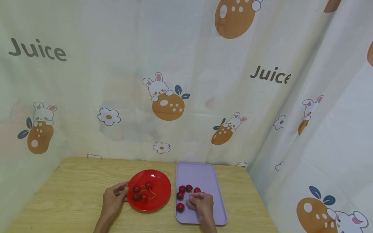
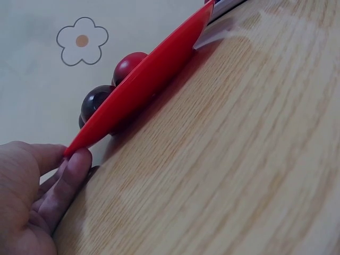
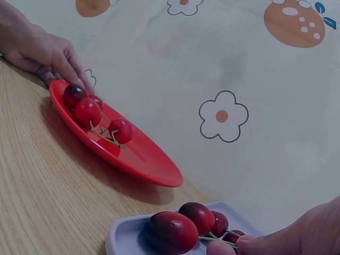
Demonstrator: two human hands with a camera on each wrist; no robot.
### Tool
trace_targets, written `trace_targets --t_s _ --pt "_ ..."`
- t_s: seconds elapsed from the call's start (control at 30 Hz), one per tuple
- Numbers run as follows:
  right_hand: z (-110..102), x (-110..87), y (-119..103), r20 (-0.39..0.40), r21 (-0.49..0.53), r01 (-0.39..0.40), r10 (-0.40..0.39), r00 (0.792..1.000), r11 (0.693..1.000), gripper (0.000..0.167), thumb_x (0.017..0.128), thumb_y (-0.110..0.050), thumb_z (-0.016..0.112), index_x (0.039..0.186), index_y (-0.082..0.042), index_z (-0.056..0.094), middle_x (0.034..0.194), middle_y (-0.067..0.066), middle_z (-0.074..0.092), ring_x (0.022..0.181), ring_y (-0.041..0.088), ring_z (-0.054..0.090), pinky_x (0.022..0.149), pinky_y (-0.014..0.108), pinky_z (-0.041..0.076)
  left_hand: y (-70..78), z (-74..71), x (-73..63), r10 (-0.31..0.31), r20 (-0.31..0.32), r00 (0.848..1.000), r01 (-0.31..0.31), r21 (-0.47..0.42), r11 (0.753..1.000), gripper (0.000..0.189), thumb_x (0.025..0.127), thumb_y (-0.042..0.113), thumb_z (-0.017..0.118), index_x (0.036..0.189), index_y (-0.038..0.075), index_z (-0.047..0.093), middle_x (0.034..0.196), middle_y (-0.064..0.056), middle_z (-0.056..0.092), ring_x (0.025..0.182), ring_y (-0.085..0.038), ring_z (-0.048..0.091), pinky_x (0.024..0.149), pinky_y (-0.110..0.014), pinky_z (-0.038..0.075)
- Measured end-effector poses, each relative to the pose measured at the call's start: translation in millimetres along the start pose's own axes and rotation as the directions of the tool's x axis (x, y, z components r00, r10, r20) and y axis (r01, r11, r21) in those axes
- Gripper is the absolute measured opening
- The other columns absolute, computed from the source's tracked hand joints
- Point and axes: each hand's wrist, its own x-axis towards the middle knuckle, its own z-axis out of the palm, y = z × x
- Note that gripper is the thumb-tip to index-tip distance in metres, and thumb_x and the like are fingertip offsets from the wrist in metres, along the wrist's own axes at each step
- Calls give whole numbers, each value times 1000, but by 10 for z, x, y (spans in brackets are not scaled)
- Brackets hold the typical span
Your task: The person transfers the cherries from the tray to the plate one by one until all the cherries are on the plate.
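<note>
My left hand (image 1: 113,200) grips the near-left rim of a round red plate (image 1: 161,194), with fingertips on both sides of the edge in the left wrist view. Several dark red cherries (image 1: 144,197) with stems lie on the left half of that plate. To its right is a lilac tray (image 1: 196,174) bearing more cherries (image 1: 180,206), grouped toward its left side. Over the tray, my right hand (image 1: 204,204) pinches a green cherry stem (image 3: 231,243) between thumb and finger. That hand covers part of the tray and some of the fruit.
A light wood-grain table (image 1: 81,184) carries the plate and tray, which stand side by side with a narrow gap. Behind the table's back edge hangs a pale curtain (image 1: 131,136) printed with rabbits and fruit; it also runs along the right side.
</note>
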Motion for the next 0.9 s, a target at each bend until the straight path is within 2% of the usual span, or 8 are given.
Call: trace_targets --t_s 0.1,0.3,0.47,0.9 --pt "3 -4 3 7 -8 3 -3 1000 1000 23 92 17 73 113 26 68 88 20 79 65 11 77 68 26 71 1 -3 -4 -1 0 1000 1 -8 1000 32 107 5 68 138 -1 72 120 -23 75 84 -6 75 69 -27 71" --pt "2 -4 30 26 18 14 -14 1000 1000 27 93 18 72 116 29 65 87 12 80 64 10 78 69 27 71 17 -1 -1 -6 -9 1000 6 11 1000 32 107 5 69 138 0 73 121 -23 76 85 -7 74 68 -27 71" --pt "-3 -8 35 12 20 -7 7 1000 1000 28 93 17 73 117 28 65 89 15 81 65 12 78 70 28 72 17 3 0 -11 -8 1000 11 3 1000 32 106 4 69 138 -1 73 122 -23 75 85 -7 75 69 -27 71" --pt "-30 -11 60 13 88 -47 46 999 995 29 94 16 73 120 28 65 90 9 80 69 13 79 74 28 72 37 -3 -9 -6 -8 1000 6 29 1000 33 107 4 68 139 0 72 124 -24 76 86 -6 74 69 -25 70"
